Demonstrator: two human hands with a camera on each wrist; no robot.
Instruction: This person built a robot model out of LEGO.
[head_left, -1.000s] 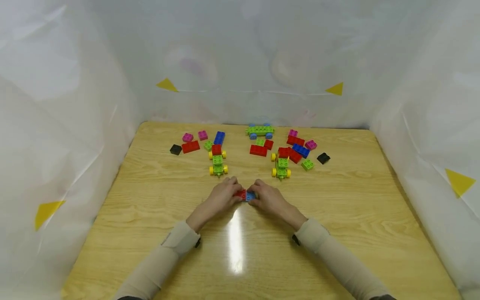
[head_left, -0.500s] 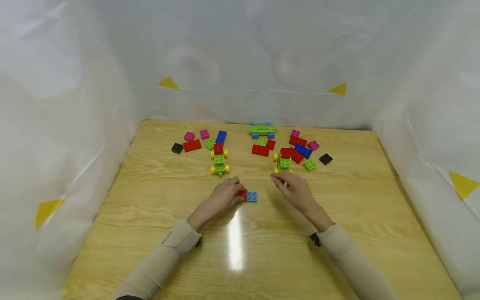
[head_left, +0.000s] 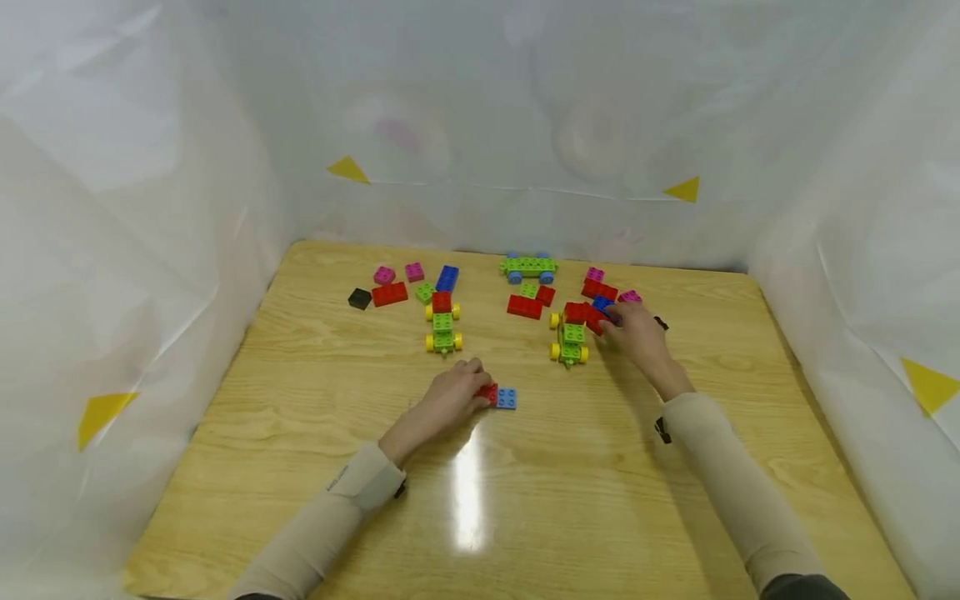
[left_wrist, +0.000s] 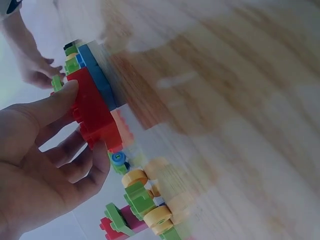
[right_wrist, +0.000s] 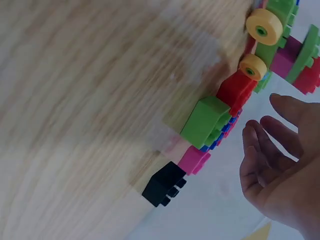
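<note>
My left hand (head_left: 448, 398) pinches a red building brick (left_wrist: 95, 107) between thumb and fingers on the table. Joined to its right end is a light blue brick (head_left: 507, 398), lower than the red one in the left wrist view. My right hand (head_left: 641, 340) hovers over the right-hand brick group, its fingers loosely bent and holding nothing. Near its fingertips are a dark blue brick (head_left: 602, 305) and a red brick (head_left: 596, 320). The hand hides a green brick (right_wrist: 207, 122) in the head view and covers most of a black brick (right_wrist: 164, 184).
Two green cars with yellow wheels, a left car (head_left: 443, 332) and a right car (head_left: 573, 337), stand beyond my hands. A green chassis (head_left: 528, 267) with blue wheels is at the back edge. Loose bricks lie around, including a long red brick (head_left: 524, 307) and a left black brick (head_left: 360, 298).
My right hand has let go of the light blue brick and moved right and away to the right-hand brick group. My left hand keeps its grip on the red brick.
</note>
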